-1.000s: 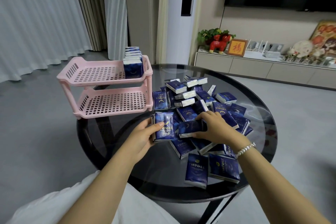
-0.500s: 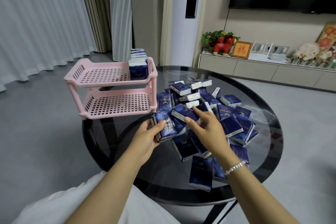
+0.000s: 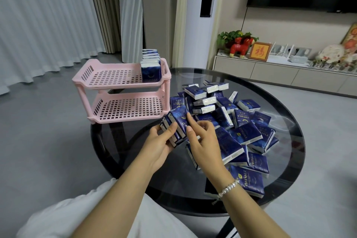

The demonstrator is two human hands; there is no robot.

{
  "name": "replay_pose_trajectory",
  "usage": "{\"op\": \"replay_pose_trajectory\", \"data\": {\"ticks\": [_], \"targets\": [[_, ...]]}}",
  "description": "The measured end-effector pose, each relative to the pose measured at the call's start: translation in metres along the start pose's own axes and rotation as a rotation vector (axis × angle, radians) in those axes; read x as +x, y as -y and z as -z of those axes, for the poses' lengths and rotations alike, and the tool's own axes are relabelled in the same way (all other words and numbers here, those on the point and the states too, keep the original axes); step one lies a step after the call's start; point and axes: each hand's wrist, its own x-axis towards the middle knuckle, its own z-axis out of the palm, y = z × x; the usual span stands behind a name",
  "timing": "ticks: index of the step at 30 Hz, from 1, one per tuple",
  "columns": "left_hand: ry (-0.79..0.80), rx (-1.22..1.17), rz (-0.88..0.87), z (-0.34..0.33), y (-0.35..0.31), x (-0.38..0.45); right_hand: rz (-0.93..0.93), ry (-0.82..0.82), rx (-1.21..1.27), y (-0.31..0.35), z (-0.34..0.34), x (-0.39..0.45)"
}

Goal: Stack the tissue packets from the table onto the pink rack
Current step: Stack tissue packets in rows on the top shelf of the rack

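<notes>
Head view: a person seated at a round dark glass worktop [image 3: 286, 183], gathering tissue packets for a two-tier rack.
Pink rack [image 3: 116, 100]: stands on the worktop's left edge; the lower shelf is bare, and the upper shelf carries one upright row of packets [image 3: 151, 67] along its right end.
Left hand [image 3: 158, 144]: fingers and thumb curled round a small bundle of packets [image 3: 173, 129] held on edge, just in front of the rack's lower shelf.
Right hand [image 3: 201, 139]: index finger and thumb laid on the front packet of that bundle, apparently squaring it against the others; how firmly it pinches cannot be told.
Loose pile [image 3: 237, 127]: several dozen dark blue packets heaped right of the hands, some flat, some on edge with white sides showing, spreading toward the near rim.
Step in hand: judged to be the collecting stage, with a batch being evened up between both hands ahead of loading.
Next move: likely calls for carrying the bundle left to a shelf and setting it upright beside the existing row, keeping the grip tight so the slick wrappers do not fan apart.
Progress: early, since most packets are not yet on the rack.
Writing: "TWINKLE" in pale letters on several wrappers; a gold character on a red framed plaque [image 3: 259, 51] on the far cabinet.
</notes>
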Motion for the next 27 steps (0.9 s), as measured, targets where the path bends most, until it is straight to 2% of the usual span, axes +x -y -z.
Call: {"op": "replay_pose_trajectory", "data": {"ticks": [10, 18, 23, 27], "targets": [[0.084, 0.057, 0.042, 0.002, -0.001, 0.000, 0.016, 0.045, 0.046, -0.001, 0.004, -0.002], [0.098, 0.184, -0.014, 0.001, -0.007, -0.005, -0.020, 0.104, 0.172, 0.004, 0.014, 0.004], [0.138, 0.218, -0.075, 0.002, -0.020, -0.007, -0.146, 0.317, 0.347, 0.015, 0.023, 0.027], [0.149, 0.264, -0.120, 0.007, -0.045, -0.006, -0.153, 0.469, 0.419, 0.030, 0.026, 0.053]]}}
